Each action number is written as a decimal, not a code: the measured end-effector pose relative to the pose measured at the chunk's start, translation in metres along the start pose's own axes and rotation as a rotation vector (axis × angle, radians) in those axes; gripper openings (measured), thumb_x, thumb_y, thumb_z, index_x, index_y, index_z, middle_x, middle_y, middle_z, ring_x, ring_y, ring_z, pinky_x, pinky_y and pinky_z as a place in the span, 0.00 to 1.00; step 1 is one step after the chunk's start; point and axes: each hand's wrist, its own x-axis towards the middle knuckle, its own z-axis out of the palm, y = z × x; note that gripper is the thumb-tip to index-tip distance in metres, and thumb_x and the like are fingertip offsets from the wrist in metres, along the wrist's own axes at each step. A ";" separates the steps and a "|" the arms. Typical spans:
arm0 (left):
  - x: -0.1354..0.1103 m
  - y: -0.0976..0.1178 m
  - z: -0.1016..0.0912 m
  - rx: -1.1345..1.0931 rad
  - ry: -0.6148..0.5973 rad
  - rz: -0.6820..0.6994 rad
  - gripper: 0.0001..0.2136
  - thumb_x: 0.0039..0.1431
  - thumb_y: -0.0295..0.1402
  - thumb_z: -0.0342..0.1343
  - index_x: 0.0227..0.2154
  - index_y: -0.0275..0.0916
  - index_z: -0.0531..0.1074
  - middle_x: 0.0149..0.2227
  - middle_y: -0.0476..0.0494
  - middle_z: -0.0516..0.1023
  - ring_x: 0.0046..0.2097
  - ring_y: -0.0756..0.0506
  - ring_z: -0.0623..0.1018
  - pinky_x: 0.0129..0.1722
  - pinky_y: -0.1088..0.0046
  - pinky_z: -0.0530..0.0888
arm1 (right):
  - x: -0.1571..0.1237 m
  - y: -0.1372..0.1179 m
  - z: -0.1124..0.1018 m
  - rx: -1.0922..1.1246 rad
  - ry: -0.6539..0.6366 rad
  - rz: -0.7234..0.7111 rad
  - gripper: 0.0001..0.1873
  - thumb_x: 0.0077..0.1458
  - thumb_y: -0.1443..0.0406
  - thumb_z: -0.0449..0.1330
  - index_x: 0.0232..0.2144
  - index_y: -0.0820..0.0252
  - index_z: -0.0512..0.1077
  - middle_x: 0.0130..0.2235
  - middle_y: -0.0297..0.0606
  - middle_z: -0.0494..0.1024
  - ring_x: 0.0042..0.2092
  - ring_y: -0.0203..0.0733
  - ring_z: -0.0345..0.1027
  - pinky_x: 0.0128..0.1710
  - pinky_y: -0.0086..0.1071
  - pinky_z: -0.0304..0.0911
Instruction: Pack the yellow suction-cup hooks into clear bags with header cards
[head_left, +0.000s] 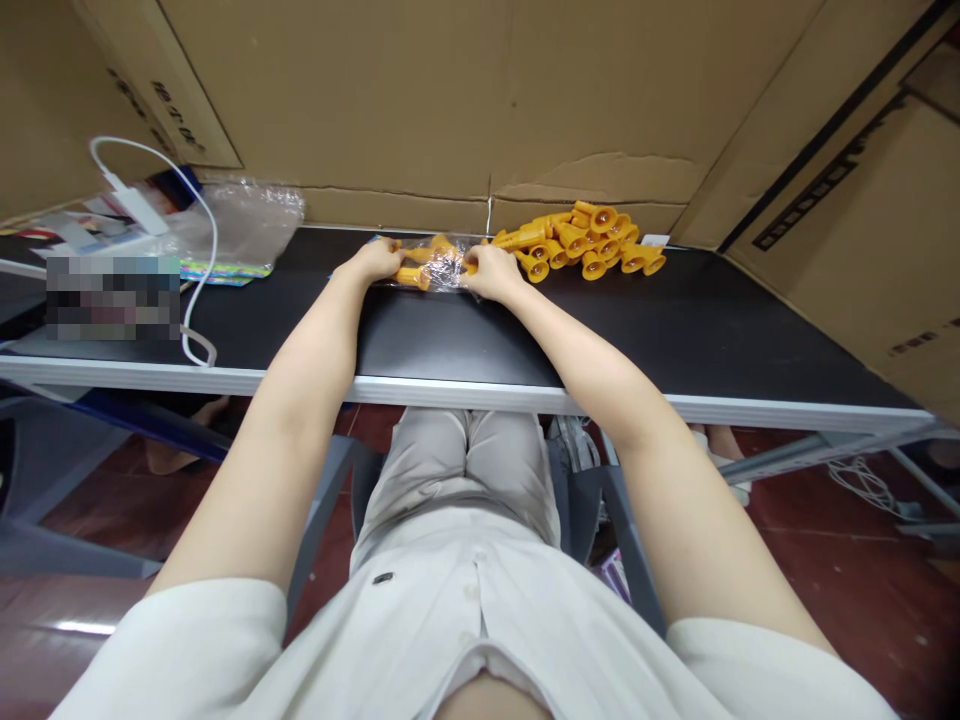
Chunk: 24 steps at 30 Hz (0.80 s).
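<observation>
A small clear plastic bag (pixel 439 268) with yellow trumpet-shaped plastic parts inside lies on the black table (pixel 450 340) far in front of me. My left hand (pixel 377 261) grips the bag's left end with closed fingers. My right hand (pixel 491 272) pinches its right end. A loose pile of the same yellow parts (pixel 592 243) lies just to the right of my right hand, against the cardboard wall.
Cardboard sheets (pixel 480 100) wall in the table's back and right side. At the far left lie a stack of clear bags (pixel 244 225), a white charger with cable (pixel 139 208) and some papers. The table's pale front edge (pixel 465 392) runs above my lap.
</observation>
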 end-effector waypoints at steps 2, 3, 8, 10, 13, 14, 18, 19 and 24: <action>-0.005 0.005 -0.004 0.017 -0.033 -0.060 0.30 0.70 0.37 0.54 0.73 0.36 0.72 0.73 0.34 0.74 0.74 0.32 0.74 0.74 0.62 0.68 | 0.000 0.001 -0.001 0.016 0.016 -0.024 0.20 0.62 0.64 0.62 0.55 0.63 0.81 0.59 0.54 0.83 0.62 0.64 0.75 0.62 0.51 0.69; -0.008 0.007 -0.006 0.028 -0.043 -0.074 0.30 0.71 0.37 0.54 0.74 0.36 0.71 0.74 0.34 0.73 0.74 0.33 0.74 0.74 0.64 0.68 | 0.000 0.002 0.000 0.023 0.025 -0.044 0.20 0.62 0.64 0.62 0.54 0.62 0.81 0.59 0.54 0.83 0.62 0.64 0.75 0.62 0.51 0.69; -0.017 0.013 -0.012 0.046 -0.057 -0.027 0.30 0.74 0.37 0.50 0.74 0.33 0.70 0.74 0.32 0.73 0.74 0.34 0.74 0.72 0.65 0.69 | 0.004 0.006 0.007 0.033 0.050 -0.093 0.17 0.64 0.65 0.62 0.53 0.63 0.80 0.56 0.54 0.83 0.61 0.63 0.75 0.62 0.52 0.69; -0.017 0.012 -0.012 0.027 -0.049 -0.025 0.30 0.73 0.37 0.52 0.74 0.33 0.70 0.74 0.32 0.74 0.73 0.34 0.75 0.72 0.66 0.69 | 0.008 0.008 0.011 0.037 0.056 -0.098 0.17 0.66 0.66 0.60 0.54 0.63 0.79 0.57 0.55 0.82 0.61 0.61 0.75 0.62 0.50 0.68; -0.015 0.011 -0.010 -0.007 -0.029 -0.023 0.30 0.74 0.36 0.50 0.75 0.31 0.68 0.74 0.30 0.73 0.73 0.35 0.75 0.73 0.66 0.68 | 0.012 0.009 0.017 0.047 0.092 -0.102 0.15 0.68 0.67 0.59 0.54 0.64 0.77 0.61 0.57 0.78 0.61 0.55 0.74 0.63 0.46 0.68; -0.015 0.011 -0.009 -0.018 -0.024 -0.023 0.30 0.74 0.36 0.49 0.75 0.31 0.68 0.74 0.30 0.73 0.74 0.35 0.74 0.73 0.66 0.69 | 0.013 0.010 0.017 0.057 0.107 -0.092 0.15 0.68 0.69 0.59 0.54 0.65 0.77 0.61 0.57 0.78 0.61 0.54 0.74 0.63 0.46 0.69; -0.013 0.011 -0.007 -0.046 -0.005 -0.038 0.31 0.74 0.35 0.49 0.76 0.30 0.66 0.75 0.29 0.70 0.75 0.35 0.72 0.73 0.65 0.68 | 0.011 0.008 0.015 0.137 0.090 -0.041 0.19 0.65 0.75 0.54 0.52 0.65 0.79 0.54 0.53 0.83 0.56 0.51 0.77 0.60 0.43 0.71; -0.012 0.010 -0.007 -0.049 -0.002 -0.042 0.31 0.74 0.36 0.49 0.76 0.30 0.66 0.76 0.30 0.70 0.75 0.35 0.72 0.74 0.66 0.67 | 0.010 0.008 0.014 0.154 0.074 -0.039 0.19 0.65 0.76 0.53 0.51 0.65 0.79 0.53 0.52 0.85 0.55 0.50 0.78 0.60 0.42 0.71; -0.012 0.007 -0.007 -0.050 0.031 -0.065 0.31 0.73 0.37 0.49 0.76 0.32 0.67 0.74 0.32 0.73 0.74 0.36 0.73 0.73 0.69 0.67 | 0.008 0.009 0.012 0.224 -0.016 -0.122 0.19 0.63 0.75 0.56 0.53 0.67 0.80 0.56 0.50 0.85 0.57 0.48 0.78 0.62 0.39 0.69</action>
